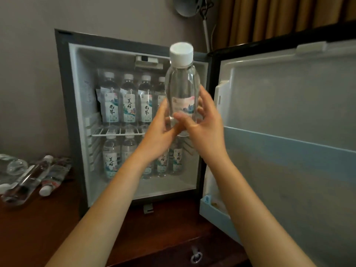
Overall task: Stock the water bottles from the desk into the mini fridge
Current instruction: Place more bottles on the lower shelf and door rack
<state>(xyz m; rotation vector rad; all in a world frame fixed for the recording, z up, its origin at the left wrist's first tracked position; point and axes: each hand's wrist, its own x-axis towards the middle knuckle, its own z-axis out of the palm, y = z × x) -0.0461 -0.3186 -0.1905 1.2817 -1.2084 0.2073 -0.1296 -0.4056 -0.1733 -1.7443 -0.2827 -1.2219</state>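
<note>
A clear water bottle with a white cap is held upright in front of the open mini fridge. My left hand grips its lower part from the left, and my right hand grips it from the right. Inside the fridge, several labelled bottles stand in a row on the upper wire shelf. Several more bottles stand on the fridge floor. On the wooden desk at the left lie several bottles on their sides.
The fridge door stands swung open to the right, with a light blue door shelf low down. A lamp pole and brown curtains are behind the fridge. A drawer knob sits at the desk's front.
</note>
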